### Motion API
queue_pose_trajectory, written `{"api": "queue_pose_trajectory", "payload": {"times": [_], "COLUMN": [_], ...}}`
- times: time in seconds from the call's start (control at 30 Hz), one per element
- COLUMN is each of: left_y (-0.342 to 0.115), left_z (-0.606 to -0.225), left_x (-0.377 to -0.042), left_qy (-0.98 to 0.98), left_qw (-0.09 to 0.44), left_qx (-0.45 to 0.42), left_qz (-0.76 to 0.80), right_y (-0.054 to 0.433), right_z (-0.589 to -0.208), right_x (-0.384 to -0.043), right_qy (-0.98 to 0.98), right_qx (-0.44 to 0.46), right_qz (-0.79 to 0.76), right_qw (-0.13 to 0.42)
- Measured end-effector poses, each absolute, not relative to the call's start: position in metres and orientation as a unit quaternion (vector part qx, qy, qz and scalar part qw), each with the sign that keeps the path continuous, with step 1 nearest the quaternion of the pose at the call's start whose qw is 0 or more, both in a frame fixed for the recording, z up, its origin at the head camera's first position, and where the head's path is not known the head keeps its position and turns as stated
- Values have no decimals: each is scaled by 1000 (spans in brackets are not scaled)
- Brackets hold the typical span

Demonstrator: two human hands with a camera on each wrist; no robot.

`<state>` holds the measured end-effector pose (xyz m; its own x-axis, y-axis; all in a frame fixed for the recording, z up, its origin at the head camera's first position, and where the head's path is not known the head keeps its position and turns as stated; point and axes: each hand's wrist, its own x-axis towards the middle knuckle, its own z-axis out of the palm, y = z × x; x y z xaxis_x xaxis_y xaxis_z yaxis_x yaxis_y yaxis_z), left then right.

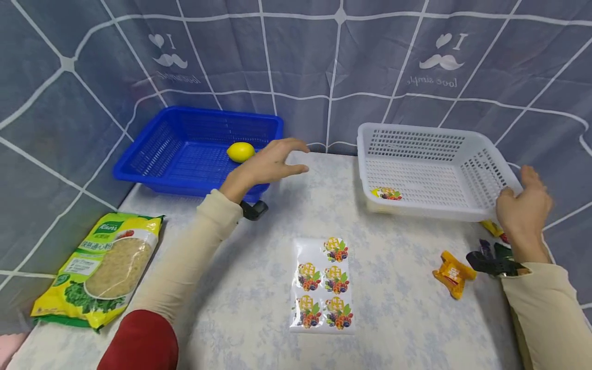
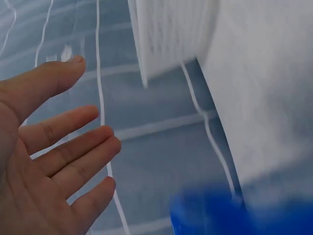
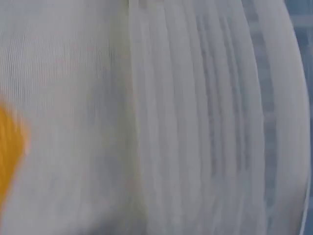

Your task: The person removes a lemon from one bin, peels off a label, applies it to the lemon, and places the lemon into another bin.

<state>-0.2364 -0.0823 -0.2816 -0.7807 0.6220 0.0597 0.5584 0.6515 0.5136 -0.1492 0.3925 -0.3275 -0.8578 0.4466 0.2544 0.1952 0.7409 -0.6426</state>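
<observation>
My left hand (image 1: 275, 160) hangs with spread fingers in front of the right end of a blue basket (image 1: 199, 191); the left wrist view shows its palm (image 2: 34, 171) holding nothing. A yellow lemon (image 1: 240, 152) lies in that basket. My right hand (image 1: 524, 210) is at the right front corner of a white basket (image 1: 430, 209), thumb by the rim and fingers outside it. Whether it touches the rim is unclear. A fruit sticker (image 1: 387, 193) shows at the white basket's left front. The right wrist view is blurred and shows the white basket's side (image 3: 195, 117) without fingers.
A sheet of fruit stickers (image 1: 322, 285) lies mid-table. An orange-wrapped snack (image 1: 454, 274) sits right of it. Small packets (image 1: 492, 227) are partly hidden by the right hand and basket. A yellow Knorr pasta bag (image 1: 104, 267) lies at left. A grey curtain (image 1: 305, 61) hangs behind.
</observation>
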Motion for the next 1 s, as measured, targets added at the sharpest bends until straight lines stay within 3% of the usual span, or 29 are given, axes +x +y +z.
{"api": "queue_pose_trajectory", "payload": {"times": [0.1, 0.53, 0.83, 1.0], "left_y": [-111, -186, -207, -208], "left_z": [-279, -272, -283, -288], "left_x": [-239, -283, -321, -335], "left_qy": [911, 931, 943, 937], "left_qw": [69, 124, 187, 236], "left_qx": [296, 214, 170, 147], "left_qz": [279, 269, 217, 214], "right_y": [363, 198, 83, 41], "right_z": [-325, -322, -342, -351], "right_x": [-158, -193, -216, -222], "right_qy": [-914, -890, -858, -832], "right_qx": [-135, 72, 128, 129], "right_qz": [315, 418, 497, 536], "right_qw": [216, 166, -10, -70]}}
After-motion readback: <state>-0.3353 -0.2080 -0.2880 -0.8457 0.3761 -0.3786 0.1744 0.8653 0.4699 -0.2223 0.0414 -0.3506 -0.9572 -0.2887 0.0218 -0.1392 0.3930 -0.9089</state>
